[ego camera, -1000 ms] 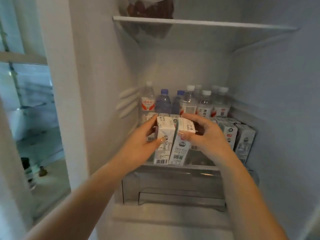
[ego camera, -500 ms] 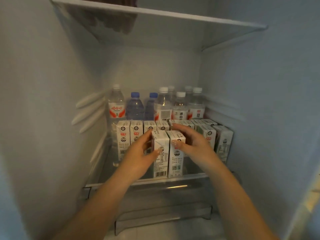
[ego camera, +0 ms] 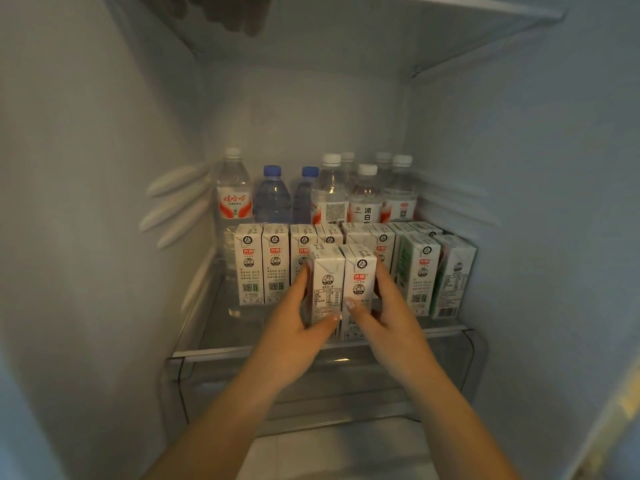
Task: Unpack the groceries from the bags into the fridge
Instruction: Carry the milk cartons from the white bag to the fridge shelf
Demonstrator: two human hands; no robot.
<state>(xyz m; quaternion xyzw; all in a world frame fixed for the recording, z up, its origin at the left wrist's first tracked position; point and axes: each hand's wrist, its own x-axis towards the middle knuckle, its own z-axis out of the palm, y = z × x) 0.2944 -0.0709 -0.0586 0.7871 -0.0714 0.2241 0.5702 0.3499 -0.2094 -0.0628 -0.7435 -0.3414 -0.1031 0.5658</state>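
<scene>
Left hand [ego camera: 294,327] and right hand [ego camera: 384,317] clamp two milk cartons [ego camera: 341,289] between them, upright on the shelf [ego camera: 214,327]. Risk: uneven release may topple either against the carton row [ego camera: 263,263] beyond the fingers.

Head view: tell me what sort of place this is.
Inside an open fridge: a glass shelf holding water bottles and milk cartons, with a clear drawer beneath.

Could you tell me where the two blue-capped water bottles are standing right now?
In the head view, the blue-capped bottles stand at the shelf's back left, behind the milk cartons.
</scene>
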